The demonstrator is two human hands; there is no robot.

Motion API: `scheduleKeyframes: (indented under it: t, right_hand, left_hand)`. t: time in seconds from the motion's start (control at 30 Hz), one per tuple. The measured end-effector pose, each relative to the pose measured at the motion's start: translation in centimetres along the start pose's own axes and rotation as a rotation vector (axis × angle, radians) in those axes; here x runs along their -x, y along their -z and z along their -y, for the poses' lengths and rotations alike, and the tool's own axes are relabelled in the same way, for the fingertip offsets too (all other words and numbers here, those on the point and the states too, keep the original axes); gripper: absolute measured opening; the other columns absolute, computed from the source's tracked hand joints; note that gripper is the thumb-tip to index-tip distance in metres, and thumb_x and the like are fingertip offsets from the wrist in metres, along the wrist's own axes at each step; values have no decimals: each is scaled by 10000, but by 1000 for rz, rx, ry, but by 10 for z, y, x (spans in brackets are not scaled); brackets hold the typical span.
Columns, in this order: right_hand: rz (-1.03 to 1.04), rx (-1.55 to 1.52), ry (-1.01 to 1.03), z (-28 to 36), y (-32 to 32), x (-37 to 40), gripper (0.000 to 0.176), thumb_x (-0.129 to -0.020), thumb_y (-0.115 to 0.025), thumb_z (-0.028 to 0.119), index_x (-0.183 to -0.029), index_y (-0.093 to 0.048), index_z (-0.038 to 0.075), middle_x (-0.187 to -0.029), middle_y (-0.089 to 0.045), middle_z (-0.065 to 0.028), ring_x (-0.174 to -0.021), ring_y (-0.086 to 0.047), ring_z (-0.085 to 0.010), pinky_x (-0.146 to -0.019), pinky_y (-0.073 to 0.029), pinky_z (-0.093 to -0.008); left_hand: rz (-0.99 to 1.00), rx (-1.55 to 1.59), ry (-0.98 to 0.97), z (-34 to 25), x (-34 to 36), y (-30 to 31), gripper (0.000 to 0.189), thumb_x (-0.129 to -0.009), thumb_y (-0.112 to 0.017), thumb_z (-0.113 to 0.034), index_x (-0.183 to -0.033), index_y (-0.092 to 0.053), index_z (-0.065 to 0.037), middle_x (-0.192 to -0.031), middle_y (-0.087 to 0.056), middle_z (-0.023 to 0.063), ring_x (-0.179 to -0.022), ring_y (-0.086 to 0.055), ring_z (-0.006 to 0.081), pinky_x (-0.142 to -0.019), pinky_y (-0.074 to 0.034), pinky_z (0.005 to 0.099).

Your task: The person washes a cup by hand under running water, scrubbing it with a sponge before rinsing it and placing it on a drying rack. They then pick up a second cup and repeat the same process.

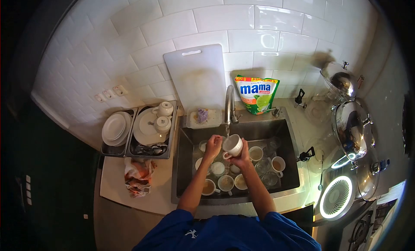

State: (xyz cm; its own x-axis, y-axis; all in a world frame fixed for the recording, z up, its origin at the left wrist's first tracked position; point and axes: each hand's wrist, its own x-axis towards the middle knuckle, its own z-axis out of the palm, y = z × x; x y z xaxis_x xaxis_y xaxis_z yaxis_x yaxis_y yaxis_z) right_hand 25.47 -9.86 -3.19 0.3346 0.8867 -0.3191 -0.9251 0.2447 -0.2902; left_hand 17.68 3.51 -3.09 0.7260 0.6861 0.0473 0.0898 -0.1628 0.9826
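Note:
My right hand (243, 157) is wrapped round a white cup (233, 144), which is tilted under the running faucet (229, 105) above the sink. Close to the cup's left side is my left hand (214, 145), its fingers bent near the water stream; whether they hold anything is too small to tell. Below both hands, several cups and glasses lie in the metal sink (294, 154), among them a cup (278, 164) at the right with brownish liquid inside.
Left of the sink are dish trays (172, 121) with plates and cups, and a crumpled cloth (139, 176). Behind it stand a cutting board (196, 78), a sponge dish (212, 119) and a soap pouch (256, 94). Glass lids (352, 123) and a round fan (336, 197) are at the right.

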Motion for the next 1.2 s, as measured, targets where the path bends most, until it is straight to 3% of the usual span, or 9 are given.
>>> scheduleKeyframes:
  t: [0.3,0.5,0.6,0.63,0.73,0.97,1.03,1.13,1.2]
  right_hand:
    - [-15,-17,29,-4,-9,-1,517,-786,-422,563,-1095,-500,155,-1013,-546,-77,-881,-535,-261,-688,-437,-439]
    - [-495,780,509,13,-26,16,492,-770,-563,450,-1056,-499,55,-894,-588,-97,-746,-584,-260,-606,-465,-361]
    - [-673,1336,782,30,-19,14,523,-734,-621,422,-1057,-483,35,-847,-596,-160,-771,-590,-301,-660,-466,-384]
    - [-679,1406,831,33,-33,23,573,-692,-649,442,-1077,-465,60,-830,-569,-226,-740,-569,-401,-673,-461,-441]
    - [-623,1662,987,43,-56,35,577,-684,-647,448,-1087,-468,75,-846,-558,-240,-766,-560,-412,-669,-461,-454]
    - [-493,1979,922,27,-65,25,611,-657,-635,456,-1123,-471,96,-908,-487,-214,-778,-549,-420,-656,-472,-462]
    - [-461,1970,898,18,-65,17,633,-660,-624,466,-1152,-457,104,-932,-477,-217,-792,-545,-427,-656,-468,-477]
    - [-457,1929,762,9,-78,21,613,-684,-598,456,-1165,-447,107,-930,-477,-220,-814,-541,-425,-674,-461,-487]
    - [-473,2005,797,2,-72,17,552,-705,-588,431,-1131,-457,105,-940,-489,-222,-820,-538,-426,-683,-458,-488]
  left_hand:
    - [78,-2,116,-13,9,-4,266,-873,-469,-274,-1008,-526,-52,-891,-556,43,-828,-524,120,-704,-430,262]
    - [185,445,439,-18,19,-16,284,-872,-484,-283,-1027,-520,-48,-959,-559,55,-913,-525,144,-798,-432,293]
    - [399,724,424,10,14,-22,303,-873,-486,-285,-1060,-509,-48,-1011,-556,58,-947,-529,158,-843,-428,316]
    - [502,818,394,13,13,-24,308,-874,-483,-282,-1073,-505,-48,-1031,-552,56,-958,-531,163,-856,-429,329]
    - [391,733,445,3,10,-39,216,-891,-421,-145,-1053,-494,-23,-1017,-541,75,-964,-526,180,-870,-442,341]
    - [285,1263,595,-13,4,-38,411,-873,-454,-386,-1134,-478,-69,-1079,-535,54,-1019,-505,199,-905,-378,375]
    - [267,1272,590,-33,10,-30,440,-859,-461,-419,-1131,-477,-73,-1030,-540,16,-998,-505,184,-872,-394,372]
    - [-106,933,674,-58,23,-28,462,-848,-464,-466,-1117,-486,-92,-1007,-536,6,-978,-505,169,-859,-392,354]
    - [-61,934,577,-40,22,-24,469,-842,-471,-478,-1115,-485,-97,-1002,-529,2,-963,-506,165,-841,-400,346]
